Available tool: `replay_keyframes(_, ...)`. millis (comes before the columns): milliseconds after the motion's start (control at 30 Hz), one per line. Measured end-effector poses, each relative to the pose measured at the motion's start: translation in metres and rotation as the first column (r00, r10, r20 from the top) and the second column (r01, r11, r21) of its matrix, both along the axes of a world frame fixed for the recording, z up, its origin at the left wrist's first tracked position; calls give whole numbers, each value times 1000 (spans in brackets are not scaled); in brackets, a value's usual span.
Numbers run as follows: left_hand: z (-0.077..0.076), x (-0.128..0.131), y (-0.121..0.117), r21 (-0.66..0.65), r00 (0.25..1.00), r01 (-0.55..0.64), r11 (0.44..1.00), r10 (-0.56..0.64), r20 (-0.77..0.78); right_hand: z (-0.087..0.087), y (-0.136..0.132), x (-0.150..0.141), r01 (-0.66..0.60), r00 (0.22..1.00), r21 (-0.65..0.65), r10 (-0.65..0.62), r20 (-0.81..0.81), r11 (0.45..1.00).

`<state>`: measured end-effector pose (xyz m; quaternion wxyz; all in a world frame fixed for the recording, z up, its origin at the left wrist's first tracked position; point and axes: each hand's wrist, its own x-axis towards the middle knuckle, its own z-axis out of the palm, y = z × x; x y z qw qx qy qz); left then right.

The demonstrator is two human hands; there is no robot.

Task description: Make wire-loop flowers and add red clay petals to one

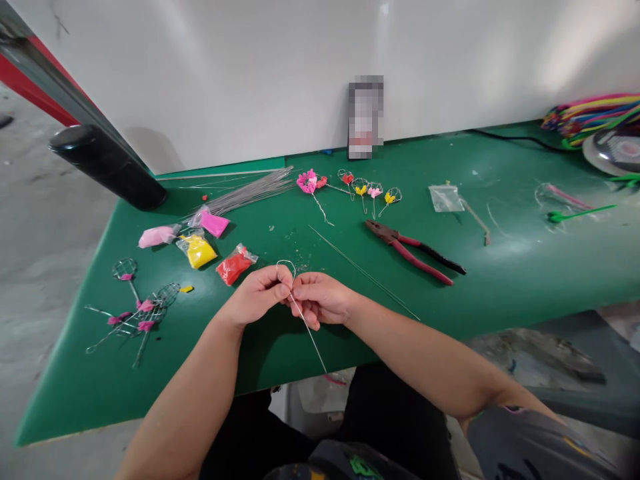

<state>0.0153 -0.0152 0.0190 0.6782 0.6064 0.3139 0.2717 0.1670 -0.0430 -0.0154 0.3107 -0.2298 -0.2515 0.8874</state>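
Forearms (213, 383) over table edge (500, 329), left fingers (277, 293) and right fingers (308, 292) tight on looped wire (309, 333), pliers (400, 239) apart

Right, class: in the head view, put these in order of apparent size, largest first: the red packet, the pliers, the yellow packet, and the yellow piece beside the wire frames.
1. Pliers
2. Red packet and yellow packet: too alike to rank
3. Yellow piece

Pliers (395, 238): dark metal head, rough, matt; smooth handle sleeves (423, 265), plastic-looking. Under pliers: table (500, 280), smooth, soft sheen. Left of pliers: held wire (314, 344), bright smooth metal; wire bundle (250, 195), duller metal; red packet (235, 266), crinkled clear plastic, glossy. Behind pliers: panel (225, 80), smooth, glossy.
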Motion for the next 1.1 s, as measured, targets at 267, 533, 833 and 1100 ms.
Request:
replay_keyframes(267, -1, -2, 0, 22, 999, 30, 999, -31, 39, 1, -2, -1, -14, 999, -1, 14, -39, 1000)
replay_keyframes(533, -1, -2, 0, 23, 997, 67, 998, -67, 34, 0, -3, -3, 7, 1000, -3, -7, -18, 1000)
replay_keyframes(833, -2, -4, -2, 18, 994, 108, 994, -108, 8, 1, -4, -2, 11, 1000, -25, -11, -8, 1000)
replay_keyframes(1100, 2, -1, -2, 108, 995, 81, 991, -74, -68, 0, -5, -2, 22, 999, -7, -22, 34, 1000)
